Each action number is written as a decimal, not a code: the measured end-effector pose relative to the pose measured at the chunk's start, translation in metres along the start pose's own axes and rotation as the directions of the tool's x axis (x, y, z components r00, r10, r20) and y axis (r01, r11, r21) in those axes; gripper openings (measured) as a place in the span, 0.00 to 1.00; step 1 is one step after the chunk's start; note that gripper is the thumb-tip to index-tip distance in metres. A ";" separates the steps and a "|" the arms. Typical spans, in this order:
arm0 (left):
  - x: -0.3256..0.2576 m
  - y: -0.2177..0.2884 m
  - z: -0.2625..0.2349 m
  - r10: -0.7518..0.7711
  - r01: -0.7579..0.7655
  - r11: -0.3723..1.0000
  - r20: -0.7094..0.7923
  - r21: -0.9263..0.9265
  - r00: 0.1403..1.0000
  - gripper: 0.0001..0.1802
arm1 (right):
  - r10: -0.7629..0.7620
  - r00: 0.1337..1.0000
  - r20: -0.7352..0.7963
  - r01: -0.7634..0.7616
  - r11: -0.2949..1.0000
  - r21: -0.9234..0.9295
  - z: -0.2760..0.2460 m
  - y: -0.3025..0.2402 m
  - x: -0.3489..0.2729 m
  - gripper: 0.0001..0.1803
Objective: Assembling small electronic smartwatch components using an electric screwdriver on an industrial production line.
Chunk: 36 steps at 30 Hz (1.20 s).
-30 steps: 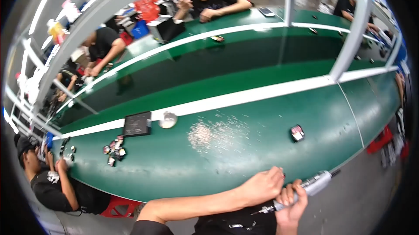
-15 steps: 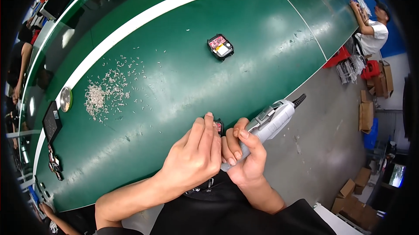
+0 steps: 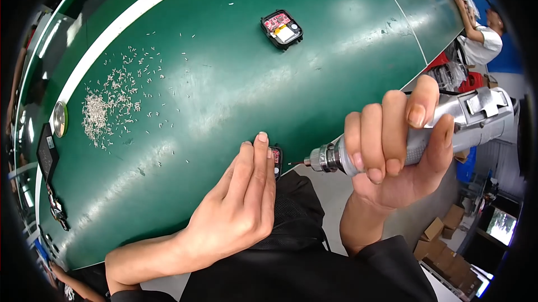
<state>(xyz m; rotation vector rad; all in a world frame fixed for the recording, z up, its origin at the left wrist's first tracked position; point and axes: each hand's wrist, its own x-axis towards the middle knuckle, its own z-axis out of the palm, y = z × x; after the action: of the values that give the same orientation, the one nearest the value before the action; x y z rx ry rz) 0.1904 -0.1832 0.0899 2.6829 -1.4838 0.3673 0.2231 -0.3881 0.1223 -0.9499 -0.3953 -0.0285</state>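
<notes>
My right hand is wrapped round a grey electric screwdriver, raised off the table's right edge. The thin bit at its tip points left, apart from a small black device case with a red circuit board inside. My left hand is closed over the left side of this case at the near table edge, fingers pressed together. It hides most of the case, and the thumb is out of sight. Farther off, a second open black case lies on the table, showing a red board and a white block.
Many small pale screws lie piled and scattered on the green table at the left. Beside them are a round green-rimmed dish and a black flat box. Another person is at the far right; cardboard boxes stand on the floor.
My right hand has lifted the screwdriver up and right, away from my left hand, baring its bit. The left hand stays on the case. The view has shifted slightly.
</notes>
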 end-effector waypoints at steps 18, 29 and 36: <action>-0.003 -0.005 0.003 0.026 -0.026 1.000 0.032 0.005 0.999 0.21 | 0.110 0.994 -0.009 -0.110 0.993 0.032 -0.009 0.027 0.008 0.15; -0.005 -0.003 0.003 0.038 -0.038 0.999 0.004 0.032 0.999 0.21 | 0.151 0.965 0.216 -0.062 0.926 -0.371 0.005 0.021 0.021 0.12; -0.008 -0.003 0.009 0.004 -0.009 0.999 -0.098 -0.050 0.995 0.21 | 0.120 0.975 0.185 -0.071 0.965 -0.253 0.014 0.026 0.017 0.09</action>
<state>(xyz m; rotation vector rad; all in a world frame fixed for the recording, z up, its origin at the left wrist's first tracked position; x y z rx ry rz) 0.1904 -0.1766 0.0795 2.5827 -1.4551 0.4487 0.2398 -0.3591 0.1150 -1.2208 -0.5384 0.1097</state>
